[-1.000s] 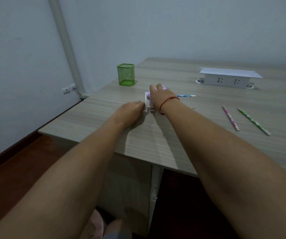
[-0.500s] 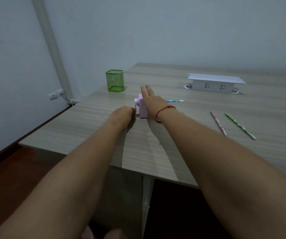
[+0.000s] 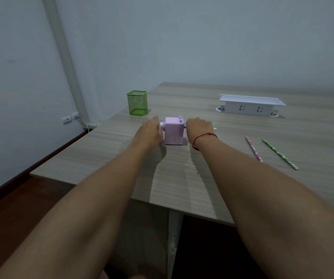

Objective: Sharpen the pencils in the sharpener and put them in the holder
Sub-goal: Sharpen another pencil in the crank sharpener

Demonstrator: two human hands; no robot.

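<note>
The sharpener (image 3: 173, 131) is a small lilac plastic box with 2 little studs on its top edge. It stands upright on the wooden table (image 3: 202, 178), near the left edge and in front of the green mesh holder (image 3: 137, 102). A white and lilac crank (image 3: 161, 124) sticks out of its left side.

The left hand (image 3: 149, 132) sits against that crank with the thumb raised. Its fingers are hidden behind the back of the hand, so I cannot tell whether they clamp the crank. The right hand (image 3: 199, 127), with a red string (image 3: 203, 136) round the wrist, is curled into a fist on the held pencil (image 3: 214, 128). This pencil runs level into the sharpener's right side, and only its pale far end and a short grey bit by the box show.

2 more pencils lie well to the right, 1 pink (image 3: 253, 149) and 1 green (image 3: 279, 154), close together but apart. A white socket box (image 3: 251, 106) stands behind them.

0.5 s ago the right hand lay flat over the sharpener's top with straight fingers; it has since slid off to the right and closed round the pencil, leaving the box fully in view
</note>
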